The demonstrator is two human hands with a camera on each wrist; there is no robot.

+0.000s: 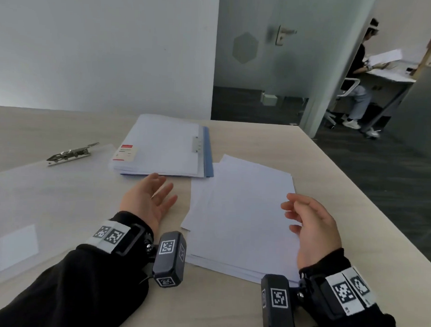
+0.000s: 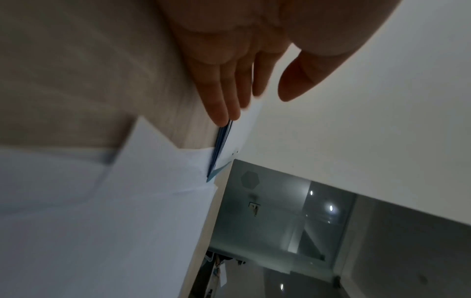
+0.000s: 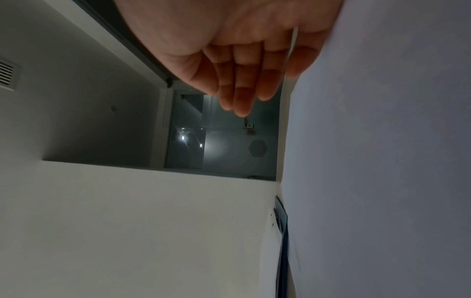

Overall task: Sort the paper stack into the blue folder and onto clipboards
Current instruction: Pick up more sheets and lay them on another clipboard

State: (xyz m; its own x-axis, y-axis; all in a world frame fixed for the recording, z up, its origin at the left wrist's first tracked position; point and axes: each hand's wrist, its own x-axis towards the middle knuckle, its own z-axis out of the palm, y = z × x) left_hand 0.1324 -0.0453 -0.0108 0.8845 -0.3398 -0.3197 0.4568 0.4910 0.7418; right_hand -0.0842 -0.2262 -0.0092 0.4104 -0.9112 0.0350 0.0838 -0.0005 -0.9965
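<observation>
the person's left hand (image 1: 147, 200) lies palm-up on the desk (image 1: 320, 165), fingers spread and relaxed, holding nothing, its fingertips just short of the near edge of the blue folder (image 1: 208, 153). the right hand (image 1: 310, 224) hovers over the loose paper stack (image 1: 237, 213), fingers loosely curled, its grip closed on nothing as far as i can see; whether the fingertips touch the top sheet i cannot tell. the stack sits in front of the person, a little to the right, its sheets fanned unevenly, its far left corner just beside the folder. the folder lies farther back, near the middle of the desk, with a good wad of white sheets already in it and a metal fastener (image 1: 195, 144) showing near its right side. to the left a clear clipboard (image 1: 48, 185) lies flat with its metal clip (image 1: 71, 154) at the far end; i cannot make out any sheet under the clip. so i would judge the folder part well begun and the clipboard part not yet started, with a thick pile left to sort. only one clipboard is plain to see from here.
</observation>
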